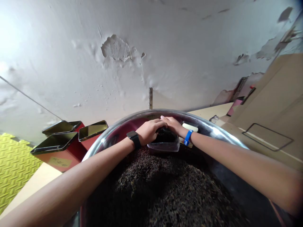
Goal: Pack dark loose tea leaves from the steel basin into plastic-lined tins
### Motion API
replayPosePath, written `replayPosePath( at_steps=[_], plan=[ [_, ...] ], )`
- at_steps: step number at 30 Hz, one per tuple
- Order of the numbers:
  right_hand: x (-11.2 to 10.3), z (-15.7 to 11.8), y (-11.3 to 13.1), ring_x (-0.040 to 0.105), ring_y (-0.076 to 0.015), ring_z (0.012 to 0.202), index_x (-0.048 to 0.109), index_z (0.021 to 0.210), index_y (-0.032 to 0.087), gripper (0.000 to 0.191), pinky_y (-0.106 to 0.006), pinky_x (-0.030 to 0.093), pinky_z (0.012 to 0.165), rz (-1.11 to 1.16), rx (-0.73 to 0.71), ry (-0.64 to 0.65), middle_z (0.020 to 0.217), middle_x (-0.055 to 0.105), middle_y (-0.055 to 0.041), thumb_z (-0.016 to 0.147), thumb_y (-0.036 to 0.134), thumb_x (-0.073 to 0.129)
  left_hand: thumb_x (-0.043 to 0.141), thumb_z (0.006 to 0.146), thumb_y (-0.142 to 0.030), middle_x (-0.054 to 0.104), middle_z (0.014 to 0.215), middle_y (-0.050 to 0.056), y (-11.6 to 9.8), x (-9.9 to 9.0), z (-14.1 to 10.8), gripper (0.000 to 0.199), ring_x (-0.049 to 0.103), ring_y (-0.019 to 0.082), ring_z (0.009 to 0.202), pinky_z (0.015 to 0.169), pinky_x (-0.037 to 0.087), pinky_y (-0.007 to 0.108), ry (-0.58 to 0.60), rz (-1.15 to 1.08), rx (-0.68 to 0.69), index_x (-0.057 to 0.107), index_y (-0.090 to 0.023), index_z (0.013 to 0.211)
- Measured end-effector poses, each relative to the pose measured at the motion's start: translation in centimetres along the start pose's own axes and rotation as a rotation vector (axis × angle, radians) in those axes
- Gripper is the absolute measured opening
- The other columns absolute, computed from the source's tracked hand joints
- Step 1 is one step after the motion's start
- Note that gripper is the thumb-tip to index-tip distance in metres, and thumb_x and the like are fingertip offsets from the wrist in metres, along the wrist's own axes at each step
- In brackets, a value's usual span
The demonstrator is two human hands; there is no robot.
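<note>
At the far side of the basin, fingertips of both hands are pressed together over the heaped top of a small clear plastic container (163, 145), so that its dark contents are packed down. The left hand (149, 130) is cupped over the near-left edge, fingers curled and closed; the right hand (174, 125) is laid flat from the other side. The container is set on the mound of dark loose tea leaves (165, 189), held within a wide steel basin (104, 143). Red tins (62, 148) with open lids are stood to the left.
</note>
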State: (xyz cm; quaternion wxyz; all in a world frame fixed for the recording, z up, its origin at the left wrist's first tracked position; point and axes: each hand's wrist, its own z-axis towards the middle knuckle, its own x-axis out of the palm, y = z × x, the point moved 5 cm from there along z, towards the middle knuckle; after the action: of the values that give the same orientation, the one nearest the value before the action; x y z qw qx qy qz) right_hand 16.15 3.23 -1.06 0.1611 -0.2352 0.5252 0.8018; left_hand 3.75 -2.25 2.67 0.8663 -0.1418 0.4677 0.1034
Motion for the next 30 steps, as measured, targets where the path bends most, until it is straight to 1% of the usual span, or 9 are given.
replayPosePath(
  at_steps=[4, 7, 9, 12, 15, 21, 23, 27, 30],
  plan=[
    [0.1, -0.1, 0.1, 0.054, -0.0175, 0.071, 0.057, 0.072, 0.013, 0.048, -0.027, 0.039, 0.066, -0.034, 0.017, 0.02, 0.073, 0.062, -0.0054, 0.083, 0.052, 0.03, 0.043, 0.08, -0.01, 0.054, 0.104, 0.005, 0.0, 0.1, 0.0, 0.025, 0.051, 0.015, 0.096, 0.083, 0.043, 0.031, 0.004, -0.005, 0.012, 0.053, -0.018, 0.101],
    [0.0, -0.1, 0.0, 0.055, -0.0188, 0.073, 0.059, 0.075, 0.013, 0.049, -0.027, 0.039, 0.066, -0.053, 0.037, 0.019, 0.076, 0.063, -0.0065, 0.083, 0.052, 0.031, 0.041, 0.084, -0.016, 0.054, 0.104, 0.005, 0.1, 0.4, 0.0, 0.02, 0.051, 0.015, 0.097, 0.084, 0.042, 0.03, 0.011, -0.016, 0.008, 0.053, -0.019, 0.1],
    [0.1, 0.0, 0.0, 0.056, -0.019, 0.074, 0.06, 0.077, 0.013, 0.049, -0.028, 0.04, 0.067, -0.059, 0.03, 0.032, 0.076, 0.064, -0.0065, 0.084, 0.051, 0.03, 0.041, 0.086, -0.022, 0.054, 0.107, 0.005, 0.2, 0.8, 0.0, 0.019, 0.052, 0.015, 0.095, 0.081, 0.043, 0.028, 0.043, -0.024, -0.025, 0.053, -0.02, 0.1],
    [0.2, 0.1, 0.3, 0.057, -0.0184, 0.076, 0.064, 0.081, 0.015, 0.05, -0.028, 0.039, 0.072, -0.074, 0.006, 0.07, 0.077, 0.064, -0.0055, 0.085, 0.049, 0.027, 0.04, 0.087, -0.033, 0.055, 0.105, 0.004, 0.4, 1.3, -0.2, 0.021, 0.055, 0.016, 0.089, 0.075, 0.043, 0.028, 0.124, -0.016, -0.089, 0.052, -0.022, 0.1],
    [0.2, 0.1, 0.6, 0.057, -0.0181, 0.078, 0.065, 0.083, 0.016, 0.05, -0.028, 0.039, 0.074, -0.091, 0.001, 0.077, 0.079, 0.065, -0.0049, 0.086, 0.048, 0.026, 0.038, 0.087, -0.039, 0.057, 0.101, 0.003, 0.3, 1.3, -0.3, 0.026, 0.055, 0.016, 0.089, 0.074, 0.043, 0.028, 0.176, -0.016, -0.119, 0.052, -0.022, 0.101],
    [0.2, 0.1, 0.9, 0.057, -0.019, 0.081, 0.066, 0.082, 0.016, 0.049, -0.03, 0.038, 0.079, -0.114, -0.013, 0.053, 0.081, 0.065, -0.0049, 0.085, 0.048, 0.028, 0.029, 0.09, -0.04, 0.06, 0.098, 0.003, -0.2, 1.2, -0.2, 0.035, 0.054, 0.015, 0.092, 0.077, 0.041, 0.026, 0.225, -0.019, -0.078, 0.057, -0.019, 0.091],
    [0.1, 0.1, 0.7, 0.057, -0.0193, 0.081, 0.065, 0.081, 0.017, 0.049, -0.03, 0.038, 0.078, -0.116, -0.009, 0.042, 0.081, 0.065, -0.0049, 0.085, 0.048, 0.028, 0.032, 0.088, -0.044, 0.061, 0.095, 0.004, -0.2, 1.4, -0.2, 0.037, 0.054, 0.016, 0.093, 0.079, 0.041, 0.028, 0.222, -0.013, -0.059, 0.058, -0.018, 0.09],
    [0.1, 0.1, 0.5, 0.058, -0.0193, 0.079, 0.065, 0.08, 0.017, 0.049, -0.03, 0.039, 0.076, -0.111, -0.008, 0.036, 0.081, 0.065, -0.0052, 0.085, 0.048, 0.028, 0.049, 0.078, -0.05, 0.059, 0.103, 0.006, -0.2, 1.3, -0.1, 0.041, 0.052, 0.019, 0.099, 0.082, 0.041, 0.031, 0.207, -0.026, -0.024, 0.056, -0.02, 0.105],
    [0.1, 0.0, 0.5, 0.058, -0.0183, 0.078, 0.064, 0.08, 0.016, 0.049, -0.028, 0.039, 0.074, -0.108, -0.021, 0.033, 0.081, 0.065, -0.0053, 0.085, 0.048, 0.027, 0.051, 0.076, -0.05, 0.058, 0.107, 0.007, -0.5, 1.0, 0.0, 0.043, 0.05, 0.02, 0.102, 0.083, 0.042, 0.033, 0.194, -0.035, -0.017, 0.055, -0.02, 0.107]
  ],
)
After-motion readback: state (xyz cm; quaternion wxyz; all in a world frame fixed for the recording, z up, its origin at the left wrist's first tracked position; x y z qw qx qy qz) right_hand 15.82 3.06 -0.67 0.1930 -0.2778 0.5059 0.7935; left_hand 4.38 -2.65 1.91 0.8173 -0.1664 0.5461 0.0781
